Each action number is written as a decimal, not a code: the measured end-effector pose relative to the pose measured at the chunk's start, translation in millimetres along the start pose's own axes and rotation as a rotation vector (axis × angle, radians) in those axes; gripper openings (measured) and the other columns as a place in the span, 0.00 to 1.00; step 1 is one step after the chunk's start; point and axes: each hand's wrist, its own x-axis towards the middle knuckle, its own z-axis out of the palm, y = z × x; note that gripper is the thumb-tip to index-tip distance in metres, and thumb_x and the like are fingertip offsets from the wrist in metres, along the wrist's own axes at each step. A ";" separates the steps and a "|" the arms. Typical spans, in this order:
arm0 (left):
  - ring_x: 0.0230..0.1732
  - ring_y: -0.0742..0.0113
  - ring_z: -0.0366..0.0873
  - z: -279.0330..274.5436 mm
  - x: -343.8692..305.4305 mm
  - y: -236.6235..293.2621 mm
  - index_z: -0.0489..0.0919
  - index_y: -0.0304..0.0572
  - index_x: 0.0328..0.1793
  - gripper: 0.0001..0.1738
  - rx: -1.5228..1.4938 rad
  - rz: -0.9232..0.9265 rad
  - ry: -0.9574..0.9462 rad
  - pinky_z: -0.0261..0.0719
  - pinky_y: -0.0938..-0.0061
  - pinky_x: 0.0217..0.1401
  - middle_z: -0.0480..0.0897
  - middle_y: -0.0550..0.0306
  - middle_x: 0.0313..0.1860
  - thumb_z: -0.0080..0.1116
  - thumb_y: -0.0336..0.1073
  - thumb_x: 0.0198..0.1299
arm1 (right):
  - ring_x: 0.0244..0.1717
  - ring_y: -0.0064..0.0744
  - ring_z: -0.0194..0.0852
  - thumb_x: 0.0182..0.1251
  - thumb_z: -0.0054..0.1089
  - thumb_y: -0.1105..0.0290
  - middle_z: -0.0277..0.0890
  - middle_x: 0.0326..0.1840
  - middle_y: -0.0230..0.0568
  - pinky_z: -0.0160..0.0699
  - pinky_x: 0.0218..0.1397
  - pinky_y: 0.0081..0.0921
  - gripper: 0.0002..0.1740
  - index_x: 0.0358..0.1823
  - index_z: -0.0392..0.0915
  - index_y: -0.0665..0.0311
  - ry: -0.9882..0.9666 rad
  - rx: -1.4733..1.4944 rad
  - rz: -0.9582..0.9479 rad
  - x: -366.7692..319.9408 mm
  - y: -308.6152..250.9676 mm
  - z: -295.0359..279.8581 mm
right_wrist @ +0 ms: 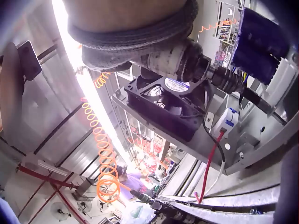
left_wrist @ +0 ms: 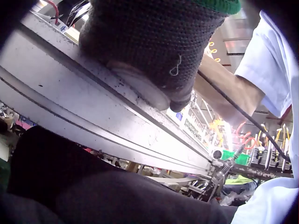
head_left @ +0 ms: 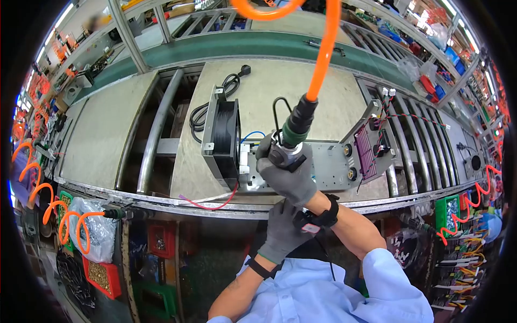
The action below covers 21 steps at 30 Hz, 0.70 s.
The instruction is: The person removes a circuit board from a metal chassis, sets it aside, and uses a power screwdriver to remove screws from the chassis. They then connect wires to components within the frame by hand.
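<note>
My right hand (head_left: 288, 169), in a grey glove, grips an air screwdriver (head_left: 293, 132) held upright over a metal chassis (head_left: 323, 161). In the right wrist view the screwdriver's bit (right_wrist: 278, 116) points down at the chassis. A black fan (head_left: 225, 134) stands in the chassis's left end, beside a white connector block (right_wrist: 228, 120) with a red wire (right_wrist: 212, 163). My left hand (head_left: 285, 229), also gloved, rests at the bench's front rail (left_wrist: 93, 112), just below the right wrist. Its fingertips are partly hidden.
An orange air hose (head_left: 326, 48) hangs from above to the screwdriver. Behind the fan lies a coiled black power cord (head_left: 200, 118). Metal rollers (head_left: 161, 129) flank the board (head_left: 188, 172) under the chassis. Below the front rail stand a red bin (head_left: 102, 277) of small parts and a plastic bag (head_left: 94, 223).
</note>
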 end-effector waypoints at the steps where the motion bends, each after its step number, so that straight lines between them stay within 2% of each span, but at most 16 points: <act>1: 0.57 0.43 0.75 -0.7 0.4 0.3 0.77 0.42 0.63 0.44 -0.010 0.006 0.010 0.74 0.52 0.55 0.75 0.47 0.60 0.78 0.54 0.40 | 0.30 0.13 0.73 0.57 0.64 0.81 0.77 0.29 0.27 0.73 0.34 0.19 0.07 0.38 0.79 0.67 -0.017 -0.023 0.000 -0.1 5.7 -2.4; 4: 0.54 0.44 0.76 -5.8 3.1 6.0 0.79 0.41 0.57 0.41 -0.073 -0.021 0.089 0.75 0.52 0.52 0.78 0.50 0.51 0.80 0.56 0.39 | 0.31 0.15 0.75 0.57 0.64 0.81 0.77 0.30 0.27 0.76 0.36 0.19 0.08 0.39 0.79 0.68 -0.007 -0.039 0.004 -0.1 4.2 -2.5; 8: 0.58 0.44 0.75 1.7 -1.0 -3.5 0.74 0.36 0.64 0.49 0.093 0.036 -0.049 0.74 0.52 0.58 0.75 0.44 0.62 0.79 0.56 0.38 | 0.35 0.17 0.77 0.59 0.64 0.83 0.79 0.35 0.29 0.78 0.38 0.20 0.11 0.43 0.79 0.67 -0.003 0.127 0.069 -10.7 -24.3 -13.0; 9: 0.58 0.44 0.75 1.7 0.1 -3.7 0.74 0.36 0.64 0.50 0.100 0.029 -0.048 0.74 0.52 0.58 0.75 0.44 0.63 0.80 0.57 0.38 | 0.38 0.19 0.78 0.60 0.64 0.84 0.80 0.39 0.32 0.79 0.39 0.21 0.12 0.45 0.79 0.67 0.000 0.108 -0.011 -16.6 -24.0 -23.7; 10: 0.58 0.44 0.75 1.5 -0.6 -2.5 0.73 0.35 0.64 0.51 0.108 0.021 -0.048 0.75 0.52 0.58 0.75 0.44 0.63 0.80 0.58 0.37 | 0.39 0.19 0.78 0.60 0.64 0.84 0.80 0.40 0.33 0.78 0.39 0.20 0.13 0.45 0.79 0.66 0.064 0.182 0.105 -25.4 -36.2 -27.9; 12: 0.57 0.47 0.75 -1.3 2.4 2.2 0.74 0.35 0.62 0.49 0.130 0.024 -0.004 0.75 0.53 0.58 0.75 0.43 0.64 0.80 0.58 0.38 | 0.40 0.29 0.80 0.60 0.59 0.89 0.78 0.44 0.45 0.80 0.36 0.24 0.24 0.56 0.71 0.61 0.013 0.111 0.088 -40.0 -34.4 -52.5; 14: 0.57 0.47 0.75 -0.7 4.1 6.4 0.75 0.35 0.60 0.47 0.139 0.037 0.067 0.75 0.53 0.58 0.76 0.43 0.63 0.80 0.58 0.39 | 0.37 0.25 0.77 0.59 0.61 0.89 0.78 0.42 0.42 0.76 0.33 0.22 0.24 0.55 0.71 0.60 -0.039 -0.118 0.058 -50.8 -4.7 -82.4; 16: 0.56 0.46 0.75 -3.0 3.8 7.2 0.76 0.35 0.58 0.45 0.130 0.048 0.069 0.76 0.52 0.57 0.77 0.44 0.63 0.80 0.58 0.40 | 0.36 0.23 0.76 0.58 0.62 0.89 0.79 0.42 0.41 0.76 0.33 0.21 0.24 0.55 0.72 0.61 0.036 -0.078 0.010 -61.3 -16.6 -82.2; 21: 0.55 0.46 0.75 -1.1 4.6 8.0 0.76 0.36 0.57 0.44 0.143 0.058 0.077 0.76 0.52 0.56 0.77 0.43 0.63 0.81 0.58 0.39 | 0.37 0.22 0.77 0.60 0.63 0.88 0.79 0.43 0.40 0.77 0.34 0.21 0.21 0.53 0.73 0.62 0.082 0.031 0.087 -73.4 -8.2 -85.2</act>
